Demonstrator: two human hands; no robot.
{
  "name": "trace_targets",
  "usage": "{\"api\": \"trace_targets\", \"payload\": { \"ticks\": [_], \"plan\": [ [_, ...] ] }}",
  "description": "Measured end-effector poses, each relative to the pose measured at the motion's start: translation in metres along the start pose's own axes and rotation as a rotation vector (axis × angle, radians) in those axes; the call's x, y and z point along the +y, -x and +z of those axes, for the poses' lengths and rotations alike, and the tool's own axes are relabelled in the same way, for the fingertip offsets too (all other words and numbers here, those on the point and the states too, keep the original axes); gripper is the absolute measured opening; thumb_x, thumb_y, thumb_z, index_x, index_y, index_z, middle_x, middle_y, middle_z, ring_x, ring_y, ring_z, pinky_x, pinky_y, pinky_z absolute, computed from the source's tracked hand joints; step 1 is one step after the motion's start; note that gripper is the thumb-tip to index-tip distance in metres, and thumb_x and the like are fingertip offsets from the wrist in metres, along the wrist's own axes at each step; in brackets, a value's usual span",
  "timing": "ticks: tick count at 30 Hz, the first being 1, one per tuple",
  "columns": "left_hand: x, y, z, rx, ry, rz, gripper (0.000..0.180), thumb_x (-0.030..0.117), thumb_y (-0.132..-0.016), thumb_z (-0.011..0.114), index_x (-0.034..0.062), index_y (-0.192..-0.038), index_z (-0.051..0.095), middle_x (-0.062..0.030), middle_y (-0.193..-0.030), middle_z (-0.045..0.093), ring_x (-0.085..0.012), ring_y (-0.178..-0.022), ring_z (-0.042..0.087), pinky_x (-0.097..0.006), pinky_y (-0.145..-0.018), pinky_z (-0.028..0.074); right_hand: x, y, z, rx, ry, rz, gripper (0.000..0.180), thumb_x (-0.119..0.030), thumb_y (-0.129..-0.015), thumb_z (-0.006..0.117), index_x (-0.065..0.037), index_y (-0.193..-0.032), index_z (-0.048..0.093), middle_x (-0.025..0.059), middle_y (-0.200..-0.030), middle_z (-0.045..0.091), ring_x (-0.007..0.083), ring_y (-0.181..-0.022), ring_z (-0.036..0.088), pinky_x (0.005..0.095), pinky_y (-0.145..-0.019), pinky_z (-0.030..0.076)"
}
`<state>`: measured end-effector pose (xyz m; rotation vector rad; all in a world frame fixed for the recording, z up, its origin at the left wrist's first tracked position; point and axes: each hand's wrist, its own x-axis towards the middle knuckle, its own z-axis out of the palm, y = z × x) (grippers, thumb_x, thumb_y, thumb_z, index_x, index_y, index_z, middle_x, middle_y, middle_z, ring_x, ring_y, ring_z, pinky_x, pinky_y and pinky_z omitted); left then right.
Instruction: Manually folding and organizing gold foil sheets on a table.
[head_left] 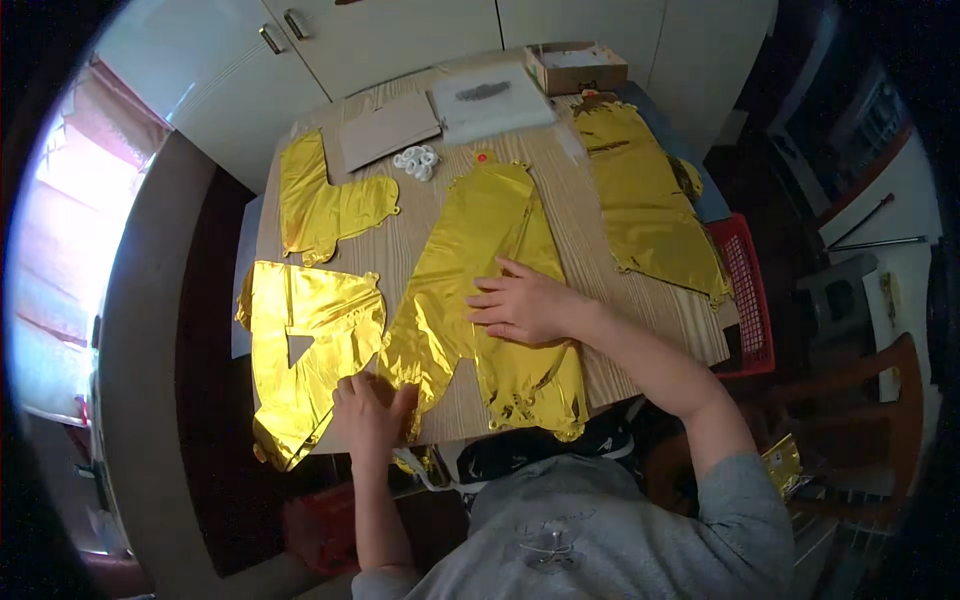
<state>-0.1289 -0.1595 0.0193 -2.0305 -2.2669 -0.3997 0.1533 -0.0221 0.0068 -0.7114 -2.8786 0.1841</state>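
A flat gold foil balloon (455, 250), shaped like a letter with two spread legs, lies in front of me on the wooden table. My right hand (525, 303) rests on its right side, fingers stretched out, palm down. At the table's near edge, my left hand (368, 412) has its thumb apart from its fingers. It is between the left leg of that balloon and another gold foil balloon (275, 350) with a small cut-out; its fingertips are partly hard to make out. An L-shaped gold foil balloon (335, 205) lies farther back on the left.
A large gold foil balloon (640, 195) covers the right side. Behind are a bunch of white rings (416, 162), a brown cardboard sheet (388, 130), a clear plastic bag (490, 115) and an open cardboard box (576, 75). A red basket (748, 300) stands beyond the right edge.
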Motion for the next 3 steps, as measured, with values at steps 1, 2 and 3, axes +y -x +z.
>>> {"api": "trace_targets", "payload": {
  "ticks": [1, 2, 3],
  "plan": [
    [0.0025, 0.0009, 0.0009, 0.001, -0.003, -0.007, 0.056, 0.042, -0.071, 0.077, 0.0009, -0.102, 0.055, -0.0181, -0.097, 0.055, -0.0351, -0.092, 0.053, -0.044, -0.079, 0.045, -0.0001, -0.0003, 0.0004, -0.009, -0.012, -0.004, 0.041, -0.039, -0.094, 0.046, -0.021, -0.13, 0.053, 0.0, -0.136, 0.05, 0.0225, -0.131, 0.04, 0.0522, -0.112, 0.021],
    [0.004, 0.0014, 0.0015, 0.004, -0.003, -0.013, 0.058, 0.043, -0.071, 0.077, 0.0009, -0.104, 0.054, -0.0189, -0.097, 0.054, -0.0355, -0.093, 0.052, -0.044, -0.08, 0.044, 0.0011, 0.0003, 0.0009, -0.018, -0.021, -0.008, 0.041, -0.04, -0.094, 0.047, -0.022, -0.13, 0.053, 0.0001, -0.137, 0.05, 0.0227, -0.131, 0.04, 0.0524, -0.112, 0.02],
    [0.0037, 0.0014, 0.0014, -0.04, -0.005, -0.057, 0.061, 0.044, -0.07, 0.078, 0.0027, -0.107, 0.053, -0.0192, -0.1, 0.053, -0.0357, -0.096, 0.052, -0.044, -0.083, 0.044, 0.0028, 0.0012, 0.0018, -0.027, -0.03, -0.012, 0.042, -0.04, -0.094, 0.047, -0.022, -0.131, 0.053, 0.0002, -0.138, 0.049, 0.0228, -0.13, 0.04, 0.0527, -0.112, 0.02]
  ]
}}
